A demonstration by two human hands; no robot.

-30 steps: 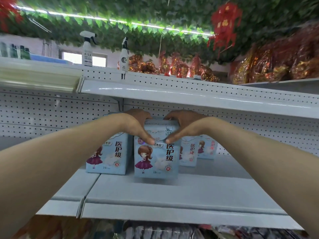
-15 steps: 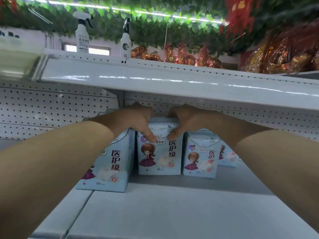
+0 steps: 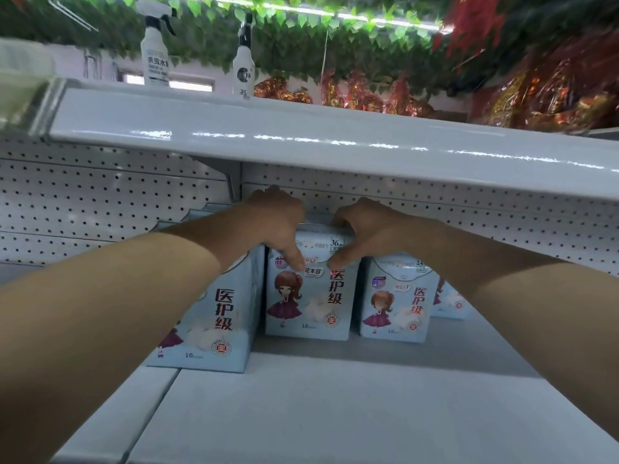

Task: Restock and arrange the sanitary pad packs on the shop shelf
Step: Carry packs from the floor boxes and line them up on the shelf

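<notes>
Glossy painted metal on the upper shelf, streaked with glare. Matt perforated metal backboard. Smooth, slightly shiny plastic film on the pad packs. Crinkled foil wrappers above.

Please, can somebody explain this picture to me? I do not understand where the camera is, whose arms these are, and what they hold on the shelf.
No machine here: the camera sits on a person's head, looking forward and down, so the two bare arms are theirs. The left hand and right hand both grip the top of the middle light-blue pad pack with a cartoon girl. It stands upright on the pale grey metal shelf. Similar packs stand at its left and right. Two white spray bottles stand on the shelf above.
</notes>
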